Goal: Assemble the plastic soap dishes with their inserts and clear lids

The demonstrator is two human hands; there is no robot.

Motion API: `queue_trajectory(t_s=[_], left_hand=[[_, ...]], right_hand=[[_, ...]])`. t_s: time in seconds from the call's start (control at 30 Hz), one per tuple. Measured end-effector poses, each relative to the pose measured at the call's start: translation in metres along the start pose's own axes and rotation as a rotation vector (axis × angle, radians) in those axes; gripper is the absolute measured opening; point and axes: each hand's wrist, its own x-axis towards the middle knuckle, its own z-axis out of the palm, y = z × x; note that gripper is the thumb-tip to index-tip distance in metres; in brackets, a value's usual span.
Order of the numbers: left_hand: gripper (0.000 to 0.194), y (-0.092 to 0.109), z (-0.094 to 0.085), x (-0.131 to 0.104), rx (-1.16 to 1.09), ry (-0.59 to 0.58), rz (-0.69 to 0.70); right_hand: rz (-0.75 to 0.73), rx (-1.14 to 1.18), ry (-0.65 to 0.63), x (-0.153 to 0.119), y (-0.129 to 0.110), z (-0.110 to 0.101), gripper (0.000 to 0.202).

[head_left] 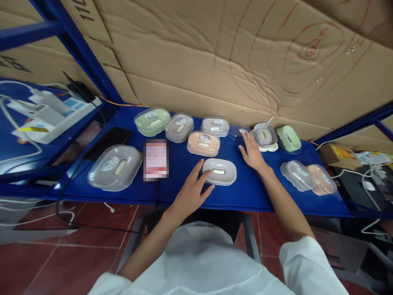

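Note:
On the blue table in front of me lies a pale grey oval soap dish [227,177] without a cover, a cream strip at its middle. My left hand [195,186] is at its left edge, fingers spread, the fingertips by the rim. My right hand [252,152] reaches forward with its fingers apart, the tips over the right end of a clear lid [236,132]. Whether they touch the lid I cannot tell. Just right of those fingers stands a stack of grey and cream dishes [265,135]. A covered peach dish [204,144] sits beyond my left hand.
Covered dishes line the back: green [150,128], grey [176,133] and light grey [215,130]. A green dish [288,138] stands far right, with lidded dishes [297,175] nearer. A large grey dish [115,180] and a blurred-out device [156,159] are left. Cardboard [184,61] walls the back.

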Motion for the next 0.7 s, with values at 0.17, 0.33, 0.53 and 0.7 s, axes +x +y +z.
queue_trajectory(t_s=[0.17,0.33,0.53,0.7], left_hand=[[0.036,-0.004,-0.003,-0.005,-0.061,0.004,-0.045],[0.056,-0.006,0.0,-0.003,-0.081,0.013,-0.058],[0.086,-0.008,0.003,-0.003,-0.1,0.008,-0.029],[0.086,-0.014,0.005,-0.006,-0.137,0.03,-0.082]], right_hand=[[-0.008,-0.101,-0.023,0.01,0.007,0.013,0.062],[0.011,0.088,-0.058,-0.051,-0.012,-0.007,0.064],[-0.24,0.272,-0.17,-0.091,-0.065,-0.019,0.056],[-0.4,0.066,-0.144,-0.096,-0.096,-0.006,0.065]])
